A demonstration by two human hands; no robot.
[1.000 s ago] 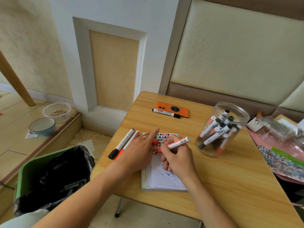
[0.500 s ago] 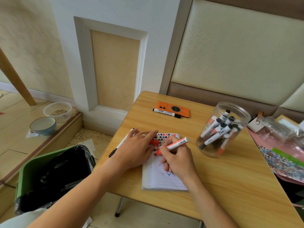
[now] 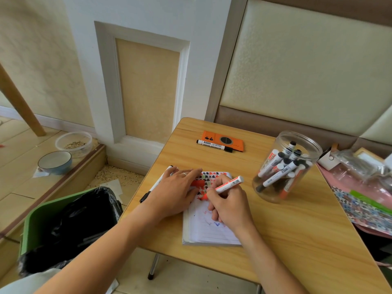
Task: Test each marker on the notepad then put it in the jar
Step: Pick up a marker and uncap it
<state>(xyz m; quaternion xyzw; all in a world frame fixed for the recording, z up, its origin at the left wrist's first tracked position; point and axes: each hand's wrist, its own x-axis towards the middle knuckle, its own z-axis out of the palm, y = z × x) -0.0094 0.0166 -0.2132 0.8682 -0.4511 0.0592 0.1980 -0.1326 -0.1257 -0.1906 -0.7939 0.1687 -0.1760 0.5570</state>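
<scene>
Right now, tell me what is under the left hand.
The left hand lies flat over black-capped markers and the notepad's patterned edge. How many markers lie beneath is hidden.

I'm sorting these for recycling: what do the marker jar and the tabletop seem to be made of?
The jar looks like clear, glossy plastic: the markers inside show through its wall, though glass can't be ruled out. The table has a smooth, light wood-grain face, probably laminate or veneer over board; the pictures don't settle which.
</scene>
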